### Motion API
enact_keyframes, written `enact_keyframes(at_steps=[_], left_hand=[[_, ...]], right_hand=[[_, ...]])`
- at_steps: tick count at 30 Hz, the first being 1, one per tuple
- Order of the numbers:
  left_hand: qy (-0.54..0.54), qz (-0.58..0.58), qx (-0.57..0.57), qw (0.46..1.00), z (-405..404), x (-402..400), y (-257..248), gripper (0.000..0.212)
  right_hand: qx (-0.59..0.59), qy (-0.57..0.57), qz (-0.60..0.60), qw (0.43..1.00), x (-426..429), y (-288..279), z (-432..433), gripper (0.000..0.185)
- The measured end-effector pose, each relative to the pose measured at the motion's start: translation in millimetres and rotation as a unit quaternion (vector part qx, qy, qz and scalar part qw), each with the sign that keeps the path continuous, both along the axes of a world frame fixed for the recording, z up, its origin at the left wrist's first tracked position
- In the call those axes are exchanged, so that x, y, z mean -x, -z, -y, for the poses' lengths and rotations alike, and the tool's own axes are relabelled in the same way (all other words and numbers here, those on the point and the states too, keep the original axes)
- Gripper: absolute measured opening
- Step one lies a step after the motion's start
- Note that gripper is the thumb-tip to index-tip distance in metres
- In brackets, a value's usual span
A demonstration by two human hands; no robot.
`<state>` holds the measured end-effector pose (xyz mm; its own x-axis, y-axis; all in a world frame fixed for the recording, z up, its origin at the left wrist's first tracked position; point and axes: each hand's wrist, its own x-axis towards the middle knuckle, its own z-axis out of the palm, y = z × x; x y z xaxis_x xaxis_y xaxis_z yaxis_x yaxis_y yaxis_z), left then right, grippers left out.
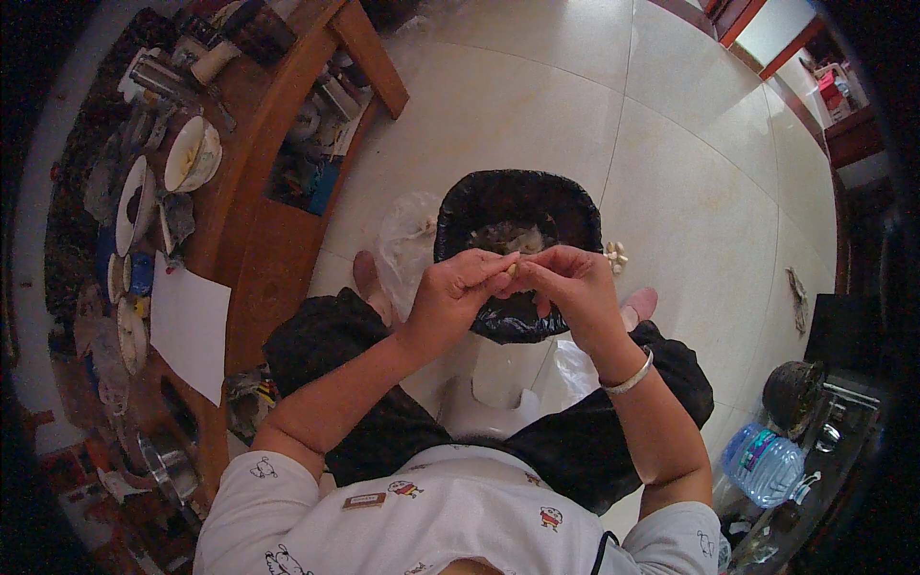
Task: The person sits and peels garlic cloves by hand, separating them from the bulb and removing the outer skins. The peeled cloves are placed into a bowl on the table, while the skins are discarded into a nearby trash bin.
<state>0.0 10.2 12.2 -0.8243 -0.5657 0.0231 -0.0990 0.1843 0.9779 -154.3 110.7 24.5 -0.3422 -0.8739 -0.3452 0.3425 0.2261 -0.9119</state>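
Observation:
My left hand [460,284] and my right hand [568,277] meet at the fingertips over a bin lined with a black plastic bag [496,323]. Between the fingers is a small pale yellowish piece [512,269], possibly a garlic clove; both hands pinch it. Pale scraps, perhaps peelings [514,236], lie inside the bin. Several small whitish pieces, similar in colour, lie on the floor [617,257] just right of the bin. A clear plastic bag [410,241] with something pale in it rests on the floor against the bin's left side.
At the left, a wooden table [251,302] holds a bowl [194,154], a plate [135,205], a white paper sheet [190,327] and clutter. A large clear plastic water bottle [765,463] lies at lower right. Another thin plastic bag [575,370] lies near my right knee.

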Motion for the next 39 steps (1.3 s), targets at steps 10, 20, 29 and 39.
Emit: enact_keyframes(at_steps=[10,20,29,39], left_hand=[[-0.018,-0.009,0.015,1.0,-5.0,2.8,-3.6,0.025],[-0.082,-0.047,-0.327,0.94,-6.9,7.1,2.9,0.024],[-0.122,-0.101,-0.431,0.889,3.9,2.8,12.8,0.018],[-0.112,-0.085,-0.329,0.934,3.3,2.0,9.0,0.02]], right_hand=[[-0.005,0.025,0.037,0.999,-2.0,-1.2,-1.3,0.018],[-0.012,0.039,-0.019,0.999,-7.5,-1.8,-0.5,0.016],[0.016,0.074,-0.044,0.996,3.1,1.1,-3.8,0.014],[-0.002,0.032,-0.071,0.997,-0.3,2.6,-1.0,0.016]])
